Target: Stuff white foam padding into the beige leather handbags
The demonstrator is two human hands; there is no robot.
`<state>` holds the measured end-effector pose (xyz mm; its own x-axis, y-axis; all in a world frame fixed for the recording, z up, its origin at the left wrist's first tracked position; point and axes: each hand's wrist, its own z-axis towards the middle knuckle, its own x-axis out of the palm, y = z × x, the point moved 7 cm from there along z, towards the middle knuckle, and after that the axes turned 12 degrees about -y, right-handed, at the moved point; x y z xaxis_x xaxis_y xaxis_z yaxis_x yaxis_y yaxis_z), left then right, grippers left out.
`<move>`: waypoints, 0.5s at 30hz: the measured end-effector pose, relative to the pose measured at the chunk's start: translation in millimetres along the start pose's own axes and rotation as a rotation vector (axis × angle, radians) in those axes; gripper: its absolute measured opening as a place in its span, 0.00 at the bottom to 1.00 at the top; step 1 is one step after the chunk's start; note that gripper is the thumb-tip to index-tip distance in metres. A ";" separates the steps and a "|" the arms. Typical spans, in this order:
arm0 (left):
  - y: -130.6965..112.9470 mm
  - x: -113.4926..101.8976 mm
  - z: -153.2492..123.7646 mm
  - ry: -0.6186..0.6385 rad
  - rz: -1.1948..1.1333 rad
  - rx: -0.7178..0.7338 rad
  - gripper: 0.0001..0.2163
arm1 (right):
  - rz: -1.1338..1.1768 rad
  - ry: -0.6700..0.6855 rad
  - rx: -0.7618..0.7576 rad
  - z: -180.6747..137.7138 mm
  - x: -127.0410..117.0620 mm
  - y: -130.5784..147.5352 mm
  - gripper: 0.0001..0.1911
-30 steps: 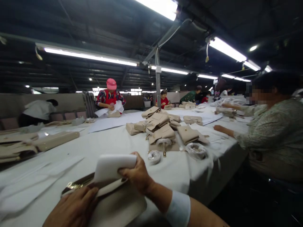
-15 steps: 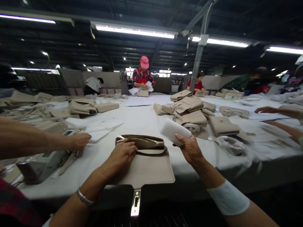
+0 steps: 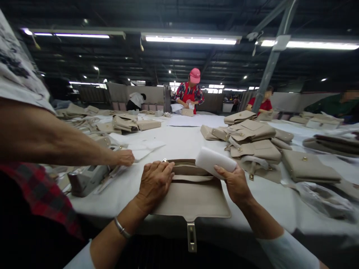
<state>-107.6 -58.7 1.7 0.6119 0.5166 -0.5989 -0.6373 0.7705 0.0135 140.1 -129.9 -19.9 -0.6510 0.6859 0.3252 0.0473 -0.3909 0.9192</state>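
A beige handbag (image 3: 196, 198) lies before me with its flap folded down toward me. The flap's gold clasp plate (image 3: 192, 238) hangs over the table edge. My left hand (image 3: 156, 184) grips the bag's left side, its fingers bent over the rim of the opening. In my right hand (image 3: 234, 181), pinched between thumb and fingers, is a white foam pad (image 3: 214, 161). The pad is tilted, and its left end is over the right part of the bag's mouth. Whether it touches the bag I cannot tell.
Beige handbags (image 3: 249, 138) are piled at the right, with a plastic-wrapped strap (image 3: 325, 198) nearer. A co-worker's arm (image 3: 84, 144) reaches in from the left, above a grey device (image 3: 88, 181). White sheets (image 3: 140, 147) lie beyond that hand. A person in a pink cap (image 3: 193, 89) stands across the table.
My right hand has brought the foam pad from beside the handbag to over its opening. My view has turned left, and the co-worker at the left shows more.
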 end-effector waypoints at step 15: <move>-32.7 31.6 45.2 0.235 0.220 0.114 0.15 | 0.023 0.074 0.025 -1.1 7.4 -2.6 0.23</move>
<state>-46.2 -50.7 18.5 0.3324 0.5849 -0.7398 -0.6776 0.6937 0.2440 134.3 -124.4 -20.2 -0.7037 0.6292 0.3298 0.0813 -0.3899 0.9173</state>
